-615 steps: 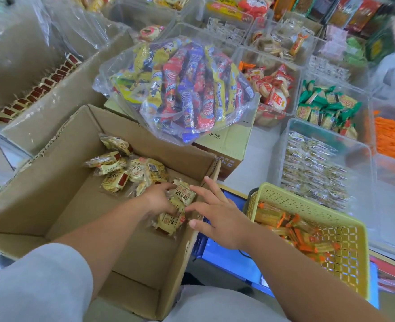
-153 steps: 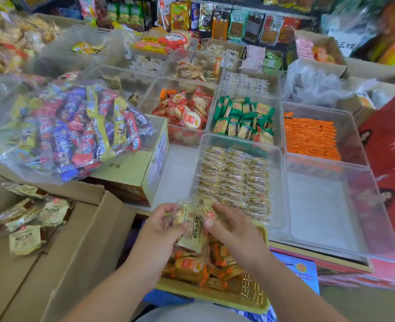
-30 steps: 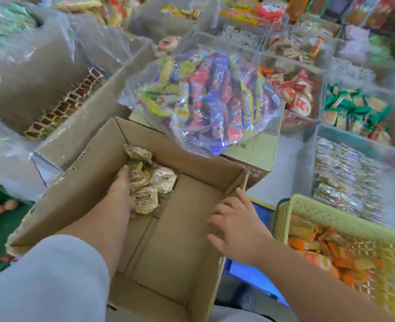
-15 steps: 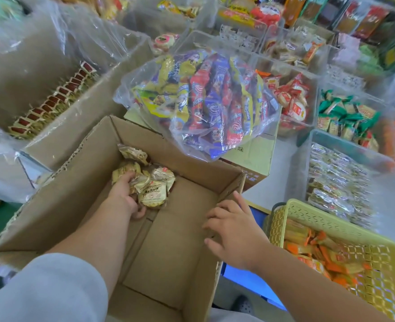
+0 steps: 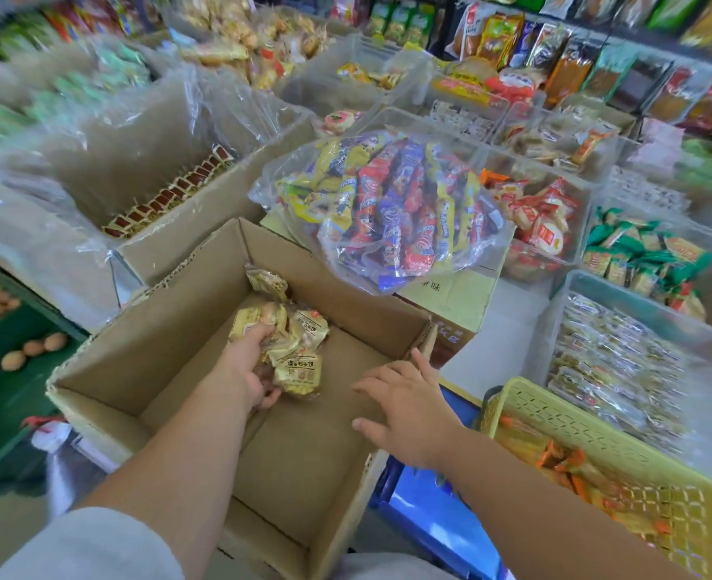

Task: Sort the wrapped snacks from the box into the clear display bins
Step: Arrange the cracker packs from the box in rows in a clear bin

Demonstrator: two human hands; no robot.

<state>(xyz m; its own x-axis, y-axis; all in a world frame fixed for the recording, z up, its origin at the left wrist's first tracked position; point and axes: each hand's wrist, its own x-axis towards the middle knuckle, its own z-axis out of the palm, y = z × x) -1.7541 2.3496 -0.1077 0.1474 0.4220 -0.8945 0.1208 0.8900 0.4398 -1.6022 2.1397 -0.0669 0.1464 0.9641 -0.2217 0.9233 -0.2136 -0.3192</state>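
left hand (image 5: pixel 245 370) | fingers grip wrapped snacks (image 5: pixel 295 349) | inside box (image 5: pixel 153 324)

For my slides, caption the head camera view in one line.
Left hand grips a bunch of wrapped snacks inside the cardboard box; open right hand hovers at its right wall.

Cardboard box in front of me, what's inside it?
A cluster of yellow wrapped snacks, gripped by the left hand, plus one packet against the far wall. Any snacks beneath the hand and cluster are hidden.
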